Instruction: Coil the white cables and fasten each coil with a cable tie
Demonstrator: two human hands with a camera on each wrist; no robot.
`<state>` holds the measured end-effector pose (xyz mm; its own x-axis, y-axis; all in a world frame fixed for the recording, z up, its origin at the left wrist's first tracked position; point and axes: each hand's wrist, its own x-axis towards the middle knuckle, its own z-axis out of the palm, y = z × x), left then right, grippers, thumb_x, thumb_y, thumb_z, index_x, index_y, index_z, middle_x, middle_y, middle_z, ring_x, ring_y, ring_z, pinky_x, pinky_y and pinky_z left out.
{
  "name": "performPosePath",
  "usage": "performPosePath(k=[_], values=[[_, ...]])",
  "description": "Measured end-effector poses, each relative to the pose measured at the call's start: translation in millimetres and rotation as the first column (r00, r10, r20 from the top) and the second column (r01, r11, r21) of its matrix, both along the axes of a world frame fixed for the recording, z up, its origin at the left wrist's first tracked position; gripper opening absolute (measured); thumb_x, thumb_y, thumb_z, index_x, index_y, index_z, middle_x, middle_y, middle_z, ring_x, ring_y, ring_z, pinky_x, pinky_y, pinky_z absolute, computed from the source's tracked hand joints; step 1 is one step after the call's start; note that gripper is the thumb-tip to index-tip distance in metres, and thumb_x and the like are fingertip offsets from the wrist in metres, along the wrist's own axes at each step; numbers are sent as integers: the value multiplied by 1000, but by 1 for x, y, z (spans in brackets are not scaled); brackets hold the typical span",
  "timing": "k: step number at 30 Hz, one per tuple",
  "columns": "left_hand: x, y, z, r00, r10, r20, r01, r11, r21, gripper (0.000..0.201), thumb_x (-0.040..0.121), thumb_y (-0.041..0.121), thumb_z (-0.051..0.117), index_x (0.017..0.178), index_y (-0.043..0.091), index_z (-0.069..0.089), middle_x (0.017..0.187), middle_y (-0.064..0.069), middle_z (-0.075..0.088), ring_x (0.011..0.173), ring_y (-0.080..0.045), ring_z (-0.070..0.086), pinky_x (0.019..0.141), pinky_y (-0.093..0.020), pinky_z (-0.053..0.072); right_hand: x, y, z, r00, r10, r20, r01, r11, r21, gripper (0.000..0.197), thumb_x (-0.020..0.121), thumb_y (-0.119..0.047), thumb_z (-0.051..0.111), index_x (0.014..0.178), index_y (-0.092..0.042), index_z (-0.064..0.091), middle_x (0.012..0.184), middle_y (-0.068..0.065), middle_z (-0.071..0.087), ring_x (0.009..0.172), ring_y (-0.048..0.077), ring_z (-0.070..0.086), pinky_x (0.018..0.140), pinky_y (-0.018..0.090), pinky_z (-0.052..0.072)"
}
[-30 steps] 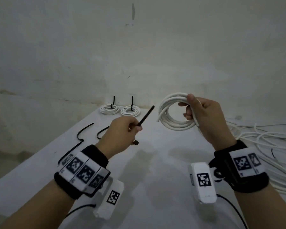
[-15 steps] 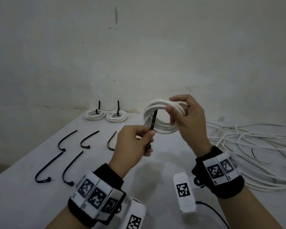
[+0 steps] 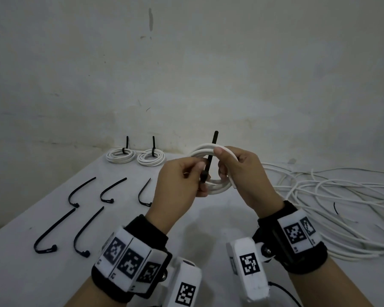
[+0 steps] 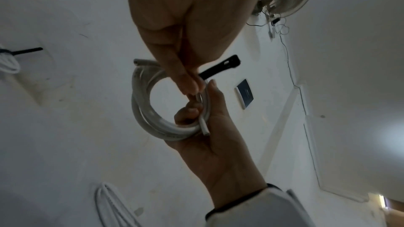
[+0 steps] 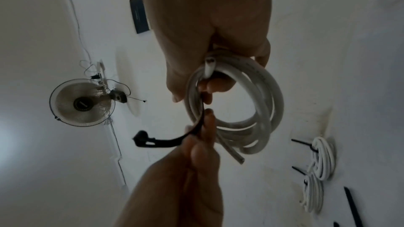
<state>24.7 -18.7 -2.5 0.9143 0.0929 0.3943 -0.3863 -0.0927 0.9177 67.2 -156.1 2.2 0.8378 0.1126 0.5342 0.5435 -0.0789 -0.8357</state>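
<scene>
The left hand (image 3: 177, 180) pinches the black cable tie (image 3: 209, 159) threaded through the springy white coil (image 3: 217, 187) clamped in the right hand's (image 3: 242, 173) grip above the tabletop (image 3: 208, 220); hold overlapped turns tight, or they'll likely spring apart.

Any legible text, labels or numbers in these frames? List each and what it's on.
None readable.
Wristbands: square black-and-white marker patterns, small characters beside them too blurred to read.
Dark wall panel: a faint line of print, too small.
Held white coil: faint jacket printing, blurred.
Fan hub: marking illegible.
</scene>
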Motion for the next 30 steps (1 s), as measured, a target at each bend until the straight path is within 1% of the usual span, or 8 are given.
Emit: performPosePath(k=[5,10,17,21,23,25,27,30], values=[[-14,13,1,987,-80,141,68,993,92,40,85,-15,46,103,12,69,88,2,69,67,-12,69,66,-26,58,2,-8,3,998,-59,5,59,998,23,24,91,-24,60,71,-12,67,54,8,48,47,11,42,45,14,32],[-11,14,4,970,-152,187,106,965,238,28,73,3,77,99,13,71,89,-2,69,80,-11,69,74,-22,57,2,-8,4,997,-72,26,72,997,17,27,91,-24,60,67,-13,65,53,9,47,44,9,41,45,13,31],[-5,9,10,945,-129,301,41,958,284,10,72,2,77,77,7,71,78,0,67,73,-10,64,70,-22,56,2,-10,4,996,-91,17,90,996,26,23,90,-24,61,72,-11,67,53,8,47,46,11,42,45,14,32],[3,10,15,916,-95,389,-31,952,304,8,70,1,77,75,5,71,75,-1,67,71,-9,62,68,-24,53,0,-5,2,978,132,-160,-97,974,205,30,93,-25,56,67,-13,65,51,2,45,50,14,40,51,23,33],[9,11,17,877,-82,473,-99,933,346,7,71,7,76,74,7,71,73,-1,65,66,-9,59,62,-23,48,-2,-1,2,940,271,-208,-207,936,285,27,92,-26,56,81,-5,68,55,4,43,54,15,39,53,23,35],[14,14,17,834,-38,551,-225,888,401,8,71,17,76,75,11,71,74,2,58,60,-6,49,58,-18,39,-3,1,1,942,275,-191,-228,944,237,30,90,-28,56,93,-2,70,58,6,42,57,15,38,54,22,35],[18,17,17,800,19,600,-329,850,412,15,70,25,78,79,14,73,82,4,51,66,0,44,61,-11,33,-4,0,2,963,218,-158,-190,967,171,24,93,-25,55,89,-9,72,55,3,43,54,14,39,53,22,36],[21,19,18,804,49,592,-328,868,373,21,69,29,82,82,17,70,93,2,49,79,0,47,68,-9,35,-2,-3,2,976,173,-135,-158,980,118,24,94,-25,56,87,-11,73,52,0,43,53,14,39,56,26,33]])
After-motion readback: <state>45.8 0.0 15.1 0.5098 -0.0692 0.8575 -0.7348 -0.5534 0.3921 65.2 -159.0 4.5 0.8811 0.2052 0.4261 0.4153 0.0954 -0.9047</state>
